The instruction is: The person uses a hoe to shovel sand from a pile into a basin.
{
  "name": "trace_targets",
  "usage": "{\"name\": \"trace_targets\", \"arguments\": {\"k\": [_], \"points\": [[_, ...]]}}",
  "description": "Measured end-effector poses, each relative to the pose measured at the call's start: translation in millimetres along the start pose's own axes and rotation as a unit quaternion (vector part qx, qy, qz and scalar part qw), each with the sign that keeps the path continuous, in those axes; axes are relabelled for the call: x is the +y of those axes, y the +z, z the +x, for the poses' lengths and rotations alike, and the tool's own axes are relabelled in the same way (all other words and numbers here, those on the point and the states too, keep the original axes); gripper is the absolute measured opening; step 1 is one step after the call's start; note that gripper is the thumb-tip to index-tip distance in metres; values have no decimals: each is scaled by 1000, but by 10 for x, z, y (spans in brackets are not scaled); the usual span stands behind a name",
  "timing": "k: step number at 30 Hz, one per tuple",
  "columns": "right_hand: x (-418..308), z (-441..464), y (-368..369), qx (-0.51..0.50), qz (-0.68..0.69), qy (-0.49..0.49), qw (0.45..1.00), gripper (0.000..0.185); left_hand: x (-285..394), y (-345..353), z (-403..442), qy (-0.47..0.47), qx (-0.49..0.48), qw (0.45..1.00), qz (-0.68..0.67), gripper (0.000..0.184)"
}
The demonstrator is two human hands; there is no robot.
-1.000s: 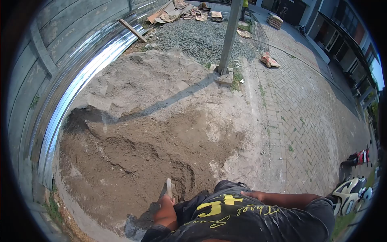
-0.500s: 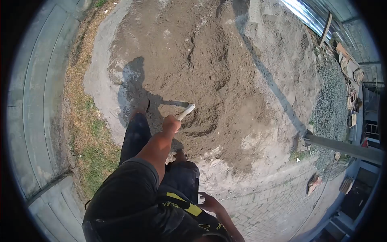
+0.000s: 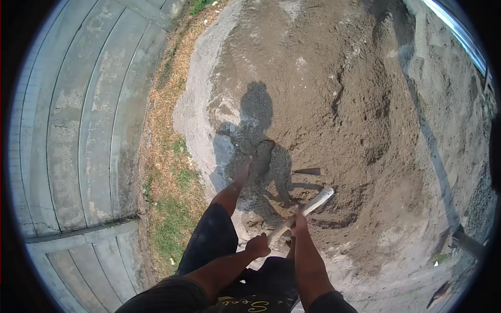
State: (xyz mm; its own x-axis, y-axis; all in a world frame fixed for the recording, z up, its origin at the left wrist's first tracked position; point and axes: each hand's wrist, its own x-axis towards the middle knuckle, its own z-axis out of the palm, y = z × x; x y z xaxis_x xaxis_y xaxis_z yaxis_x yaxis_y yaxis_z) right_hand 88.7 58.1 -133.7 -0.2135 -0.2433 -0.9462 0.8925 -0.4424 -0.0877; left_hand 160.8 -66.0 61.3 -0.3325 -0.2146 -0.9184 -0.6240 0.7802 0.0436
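A hoe with a pale wooden handle slants up and to the right over loose brown soil. My left hand is closed around the lower part of the handle, near my body. Further up, my right hand also grips it. The handle's thick pale end lies just above a dug hollow. A dark flat piece, which looks like the hoe's blade, shows beside that end; how it joins the handle cannot be made out.
My leg and bare foot stand at the edge of the soil mound. Grass and a concrete panel wall lie to the left. A post is at the right.
My right hand has come from beside my waist to the handle, so both hands now hold it. The view has shifted, showing more of the wall at the left.
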Motion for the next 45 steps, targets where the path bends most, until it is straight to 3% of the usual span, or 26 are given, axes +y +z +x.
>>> {"name": "trace_targets", "arguments": {"k": [1, 3, 7, 9, 11, 13, 15, 16, 17, 18, 19, 21, 23, 24, 25, 27, 29, 31, 34, 37, 40, 42, 45], "points": [[233, 256, -46, -6, 4, 7, 1000, 48, -126, 20, -44, -7, -28, 1000, -13, 43], [477, 640, -72, 106, 55, 29, 992, 29, -418, 85, 16, -10, -9, 999, -40, 40], [52, -363, 910, 207, -102, -24, 973, 29, -718, 169, -15, -14, -36, 989, -146, 42], [-406, -882, 1536, 140, -203, -241, 939, 30, -601, 163, 19, 67, 33, 969, -235, 41], [-1043, -1343, 2374, 149, -230, -290, 917, 31, -260, -421, 133, 155, 103, 917, -352, 38], [-1569, -1536, 3080, 53, -252, -426, 867, 29, 84, -1159, 460, 248, 171, 843, -445, 35], [-2140, -1857, 4085, -53, -292, -567, 769, 25, 406, -2332, 719, 338, 218, 792, -459, 32], [-2366, -2020, 4646, -89, -284, -607, 737, 21, 518, -2928, 836, 355, 187, 771, -495, 35], [-2591, -2130, 5156, -100, -310, -642, 694, 18, 622, -3393, 1071, 413, 241, 705, -524, 36], [-2769, -2196, 5650, -105, -318, -681, 651, 17, 643, -4054, 1067, 426, 261, 703, -506, 38], [-2947, -2186, 6094, -128, -332, -716, 601, 14, 665, -4494, 1273, 462, 292, 664, -509, 37], [-3151, -1971, 6847, -156, -347, -749, 543, 22, 613, -5258, 1426, 444, 359, 647, -505, 30], [-3274, -1286, 7361, -146, -399, -747, 511, 26, 504, -5458, 1928, 426, 350, 641, -534, 25], [-3276, -778, 7464, -122, -454, -689, 552, 25, 437, -5407, 2177, 401, 337, 644, -558, 20], [-3242, -168, 7448, -94, -507, -622, 589, 23, 451, -5170, 2409, 399, 330, 650, -557, 20], [-3033, 1092, 7110, -44, -661, -491, 565, 28, 427, -4499, 2716, 228, 135, 650, -712, 29], [-2762, 1690, 6691, -11, -696, -465, 547, 26, 185, -4017, 2808, 198, 99, 662, -716, 29], [-2486, 1692, 6242, -12, -621, -381, 684, 23, 117, -3573, 2822, 169, 62, 670, -720, 28], [-2416, 1432, 5795, 4, -621, -354, 700, 21, 313, -3115, 2687, 170, 98, 681, -705, 29], [-2368, 1324, 5168, 2, -610, -353, 709, 20, 434, -2664, 2315, 176, 150, 702, -673, 15], [-2124, 937, 4451, 8, -522, -303, 797, 18, 426, -2106, 1952, 149, 81, 703, -691, 20], [-1902, 756, 3903, 27, -483, -296, 824, 18, 340, -1714, 1638, 119, 84, 781, -608, 22], [-1663, 517, 3175, 16, -470, -290, 833, 16, 224, -988, 1337, 164, 158, 810, -541, 22]]}}
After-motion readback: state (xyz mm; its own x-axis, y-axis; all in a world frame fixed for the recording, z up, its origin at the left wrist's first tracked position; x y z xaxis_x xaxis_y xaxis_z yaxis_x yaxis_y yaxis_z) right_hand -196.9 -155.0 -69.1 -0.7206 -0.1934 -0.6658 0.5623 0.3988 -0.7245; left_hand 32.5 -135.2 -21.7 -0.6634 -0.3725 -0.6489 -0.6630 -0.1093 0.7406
